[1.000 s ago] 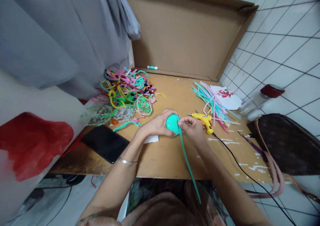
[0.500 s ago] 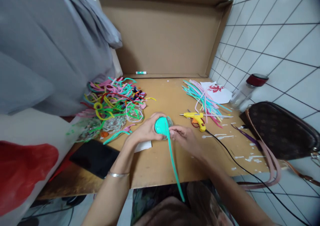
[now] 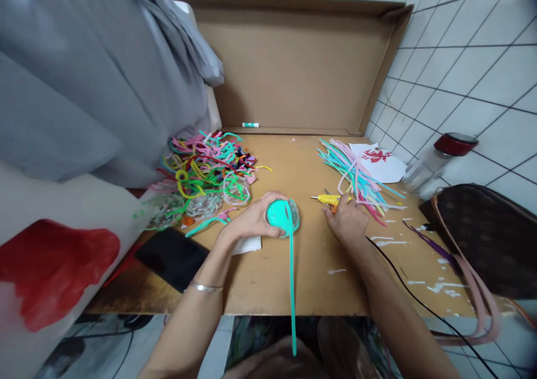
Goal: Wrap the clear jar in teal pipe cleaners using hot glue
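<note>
- A person works at a tan table (image 3: 268, 281), L hand (image 3: 260, 215) curled round a teal-and-clear round piece (image 3: 278, 216), thumb and fingers pressed to its sides.
- The piece is held above the table, approx. front of ctr., teal side toward the L palm, clear side facing R.
- A teal strip (image 3: 292, 289) runs from the piece down past the table's near edge, its lower end hanging free.
- R hand (image 3: 347, 220), well apart from the L, reaches over a yellow glue gun (image 3: 328, 199), fingers bent at its body; how firmly they grip (the hand hides the handle) can't be told.
- The gun's nozzle points L, toward the piece, w/o touching it; a black cord (image 3: 409, 292) trails off to the lower R.
- Beyond the gun: a bunch of pastel stems (image 3: 350, 166) next to white paper w/ a red design (image 3: 377, 158).
- Far R: a red-capped bottle (image 3: 434, 163) and a brown bag (image 3: 486, 239).
- At L: a multicolored heap (image 3: 205, 163), w/ a dark tablet (image 3: 172, 258) nearer the person.
- Behind: a small glue stick (image 3: 250, 125) lies by an upright cardboard panel (image 3: 293, 71).
</note>
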`<act>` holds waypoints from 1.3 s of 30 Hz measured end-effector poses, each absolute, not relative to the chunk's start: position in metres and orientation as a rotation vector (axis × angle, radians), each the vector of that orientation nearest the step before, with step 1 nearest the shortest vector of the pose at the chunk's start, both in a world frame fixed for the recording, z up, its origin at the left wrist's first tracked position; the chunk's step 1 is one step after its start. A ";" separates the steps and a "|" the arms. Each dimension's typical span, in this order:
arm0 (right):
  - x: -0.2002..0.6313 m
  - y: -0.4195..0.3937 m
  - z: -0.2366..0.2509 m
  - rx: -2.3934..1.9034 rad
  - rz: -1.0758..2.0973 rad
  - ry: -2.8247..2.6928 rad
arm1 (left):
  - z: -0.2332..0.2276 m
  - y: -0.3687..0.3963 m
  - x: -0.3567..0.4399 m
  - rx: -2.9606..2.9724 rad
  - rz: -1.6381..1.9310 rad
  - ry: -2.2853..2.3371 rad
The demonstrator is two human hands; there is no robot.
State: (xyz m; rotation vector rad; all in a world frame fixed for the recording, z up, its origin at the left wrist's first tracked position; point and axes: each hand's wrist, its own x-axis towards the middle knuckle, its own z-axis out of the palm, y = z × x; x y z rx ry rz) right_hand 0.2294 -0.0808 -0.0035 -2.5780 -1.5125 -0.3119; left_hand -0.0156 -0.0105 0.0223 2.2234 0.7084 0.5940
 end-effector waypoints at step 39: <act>0.154 -0.060 0.054 -2.055 0.097 -1.766 | 0.021 -0.021 -0.003 2.277 0.737 0.702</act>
